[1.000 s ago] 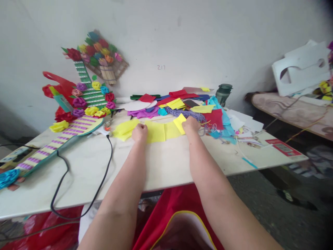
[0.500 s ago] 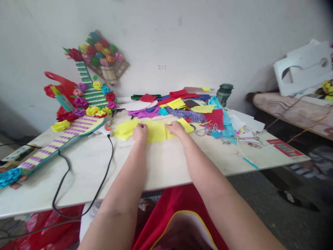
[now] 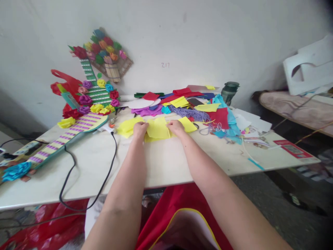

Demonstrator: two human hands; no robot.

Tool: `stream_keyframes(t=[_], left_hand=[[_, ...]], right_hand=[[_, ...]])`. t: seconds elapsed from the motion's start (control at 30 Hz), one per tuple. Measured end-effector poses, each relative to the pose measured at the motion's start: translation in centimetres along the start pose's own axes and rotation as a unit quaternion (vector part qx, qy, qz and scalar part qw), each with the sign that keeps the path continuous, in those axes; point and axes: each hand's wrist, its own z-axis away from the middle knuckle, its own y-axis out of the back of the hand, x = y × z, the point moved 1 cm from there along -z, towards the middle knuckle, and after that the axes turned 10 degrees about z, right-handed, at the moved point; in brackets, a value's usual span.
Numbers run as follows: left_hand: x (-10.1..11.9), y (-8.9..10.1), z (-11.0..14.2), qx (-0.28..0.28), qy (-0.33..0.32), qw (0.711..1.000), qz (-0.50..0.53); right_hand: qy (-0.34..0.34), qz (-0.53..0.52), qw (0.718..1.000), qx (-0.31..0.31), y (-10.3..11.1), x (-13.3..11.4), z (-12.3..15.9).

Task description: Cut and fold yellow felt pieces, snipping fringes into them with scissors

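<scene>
Between my two hands stretches a piece of yellow crepe paper [image 3: 157, 128], lifted slightly off the white table [image 3: 166, 163]. My left hand [image 3: 141, 130] is closed on its left edge. The fingers of my right hand [image 3: 176, 127] pinch its right edge. More yellow paper [image 3: 128, 127] lies to the left of my left hand. Another yellow piece [image 3: 189, 125] sticks out past my right hand. Beneath the held piece, some yellow paper shows flat on the table.
Behind my hands lie a bundle of purple yarn [image 3: 186, 113], red paper [image 3: 220, 118] and a dark phone [image 3: 195, 101]. A green bottle [image 3: 230, 93] stands at the back. On the left are a flower-covered striped craft [image 3: 75, 130] and a black cable [image 3: 111, 163].
The yellow paper between my hands has come up off the table. My right hand's pointing fingers have drawn in to a pinch. The view has shifted slightly left.
</scene>
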Motion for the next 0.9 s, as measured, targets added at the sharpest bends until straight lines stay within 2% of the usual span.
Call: stream_keyframes(t=[0.13, 0.3, 0.47, 0.6, 0.9], left_hand=[[-0.5, 0.4, -0.6, -0.027, 0.013, 0.998, 0.064], [0.7, 1.5, 0.3, -0.038, 0.014, 0.997, -0.068], [2.0, 2.4, 1.6, -0.016, 0.008, 0.983, -0.183], [2.0, 2.6, 1.5, -0.013, 0.02, 0.979, -0.201], [1.3, 3.2, 0.8, -0.08, 0.047, 0.975, -0.204]], right_hand=[[-0.005, -0.02, 1.0, -0.014, -0.2, 0.2, -0.2], [-0.012, -0.019, 1.0, -0.02, -0.2, 0.2, -0.1], [-0.02, -0.016, 0.999, -0.025, -0.2, 0.2, -0.1], [-0.023, -0.004, 0.999, -0.024, -0.2, 0.2, -0.1], [-0.02, 0.019, 0.999, -0.028, -0.3, -0.1, 0.1]])
